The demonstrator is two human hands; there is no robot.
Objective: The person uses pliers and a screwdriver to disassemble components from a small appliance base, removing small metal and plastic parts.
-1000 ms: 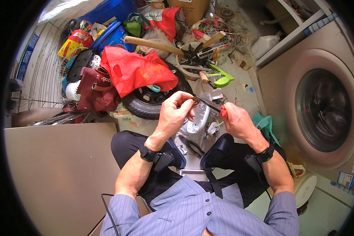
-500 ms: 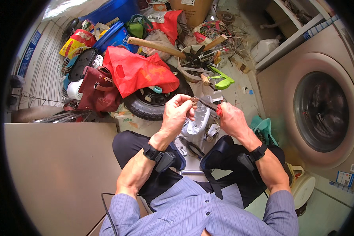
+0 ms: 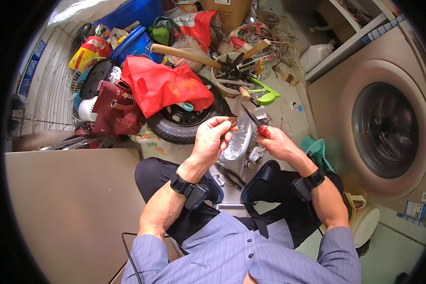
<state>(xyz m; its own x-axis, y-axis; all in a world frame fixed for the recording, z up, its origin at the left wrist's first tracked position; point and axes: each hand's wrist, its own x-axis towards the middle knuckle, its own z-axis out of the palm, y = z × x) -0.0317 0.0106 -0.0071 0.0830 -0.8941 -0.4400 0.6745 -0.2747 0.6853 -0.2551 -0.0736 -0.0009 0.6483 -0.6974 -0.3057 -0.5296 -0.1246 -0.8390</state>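
Note:
My left hand [image 3: 208, 139] pinches a small brown piece [image 3: 233, 122] between thumb and fingertips; its exact kind is too small to make out. To its right, my right hand [image 3: 280, 144] is closed round the red handle of a tool [image 3: 252, 115] with a long, dark, tapering blade. That blade points up and to the left, apart from the brown piece; I cannot tell whether it is scissors or a knife. Below both hands lies a white plastic shell [image 3: 239, 142]. Dark-handled pliers [image 3: 233, 176] rest on the floor between my feet, near small white parts [image 3: 255, 155].
Ahead is a black tyre [image 3: 175, 132] under a red bag [image 3: 163, 87]. A round container of tools [image 3: 218, 75] stands beside it, with wooden handles jutting out. A front-loading washing machine [image 3: 350, 156] is at right, a flat beige panel [image 3: 75, 203] at left, a teal bag [image 3: 315, 150] by my right knee.
My right hand has drawn the red-handled tool away from the brown piece and turned its blade more upward. The left hand stays nearly in place, still holding the piece.

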